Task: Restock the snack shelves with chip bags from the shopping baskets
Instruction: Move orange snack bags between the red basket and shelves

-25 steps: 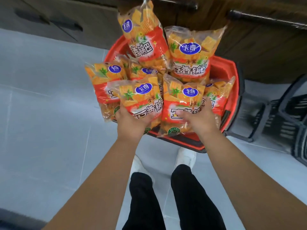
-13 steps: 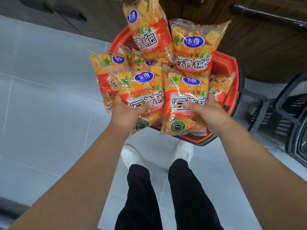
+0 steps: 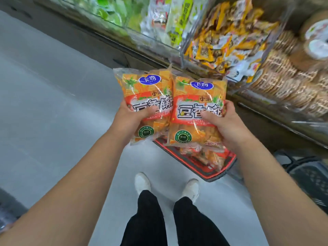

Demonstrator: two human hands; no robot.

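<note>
You hold one chip bag in each hand, in the centre of the frame, above the red basket (image 3: 211, 175) that sits on the floor just ahead of your shoes. Your left hand (image 3: 132, 118) grips the left bag (image 3: 145, 96) at its lower half, thumb laid across the front and fingers hidden behind. Your right hand (image 3: 223, 121) grips the right bag (image 3: 198, 103) the same way. Both holds sit low on the packs, probably so the printed faces stay upright and readable for facing on the shelf, and so the top seams lead the way in.

The two bags touch along their inner edges, the right one slightly overlapping the left. More orange bags remain in the basket below, so the restocking looks far from finished.

The shelves run diagonally across the upper right of the frame. A clear bin of yellow packets (image 3: 225, 41) stands just beyond the bags' top edges, with stacked cracker packs (image 3: 284, 82) further right and green packs (image 3: 110, 9) at the upper left, all blurred. You have open grey floor (image 3: 53, 103) across the left half of the frame. A black basket (image 3: 308, 173) crowds the lower right, near your right arm, so swing wide there. Which shelf slot suits these bags cannot be told from here.
</note>
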